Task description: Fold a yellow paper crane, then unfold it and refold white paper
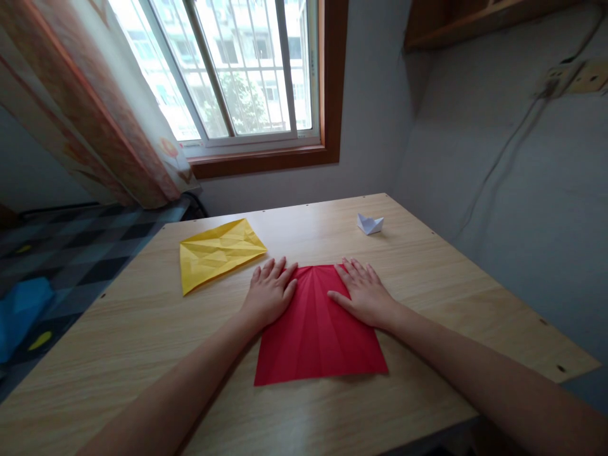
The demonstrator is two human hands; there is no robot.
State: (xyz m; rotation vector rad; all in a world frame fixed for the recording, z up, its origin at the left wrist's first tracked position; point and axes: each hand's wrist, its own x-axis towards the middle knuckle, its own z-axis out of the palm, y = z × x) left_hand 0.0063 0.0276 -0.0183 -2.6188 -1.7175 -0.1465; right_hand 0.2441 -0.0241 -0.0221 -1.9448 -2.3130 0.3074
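Observation:
A sheet of red paper (318,335) lies flat before me, with fold lines fanning out from its far edge. My left hand (272,292) rests palm down over its left side near the far corner, fingers spread and partly on the table. Across from it, my right hand (363,292) presses flat on the right side, its thumb pointing inward over the paper. Both hands are open and grip nothing. The far corners of the sheet are hidden beneath them.
A creased yellow paper (221,250) lies at the back left of the wooden table (156,342). A small white paper boat (370,223) stands at the back right. Blue paper (23,310) is on the checked cloth at left. A wall borders the right side.

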